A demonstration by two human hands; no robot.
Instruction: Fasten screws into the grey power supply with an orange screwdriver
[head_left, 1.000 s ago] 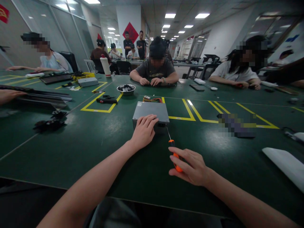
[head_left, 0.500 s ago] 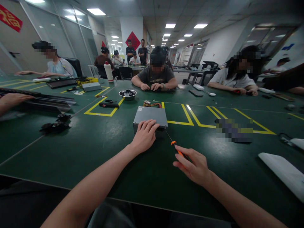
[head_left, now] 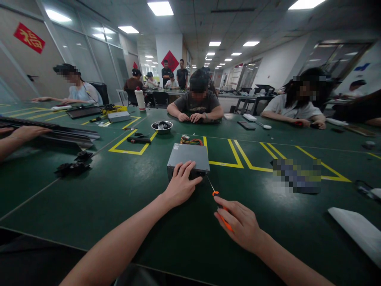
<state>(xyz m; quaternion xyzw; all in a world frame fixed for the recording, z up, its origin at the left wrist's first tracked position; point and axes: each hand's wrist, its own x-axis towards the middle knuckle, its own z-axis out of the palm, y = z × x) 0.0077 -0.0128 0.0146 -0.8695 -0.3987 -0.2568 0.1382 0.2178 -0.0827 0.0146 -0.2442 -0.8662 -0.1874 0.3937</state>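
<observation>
A grey metal computer power supply (head_left: 190, 155) sits on the green table in front of me, a bundle of coloured wires (head_left: 192, 140) at its far side. My left hand (head_left: 181, 184) holds its near edge, fingers over the top and thumb against the front face. In my right hand (head_left: 238, 220) is an orange and black screwdriver (head_left: 216, 194), gripped by the handle. Its thin shaft points up and left to the lower right corner of the power supply's front. Whether the tip sits in a screw is too small to tell.
Beyond the power supply stands a metal bowl (head_left: 162, 127) of dark parts. Black parts (head_left: 73, 169) lie to the left, near another person's hand (head_left: 31, 134) on a long metal piece. A blurred dark object (head_left: 296, 176) and a white object (head_left: 355, 226) lie to the right.
The view has tilted up slightly. My right fingers have closed more fully around the screwdriver handle, and its shaft stands a little steeper. My left hand stays on the power supply, its thumb now lower.
</observation>
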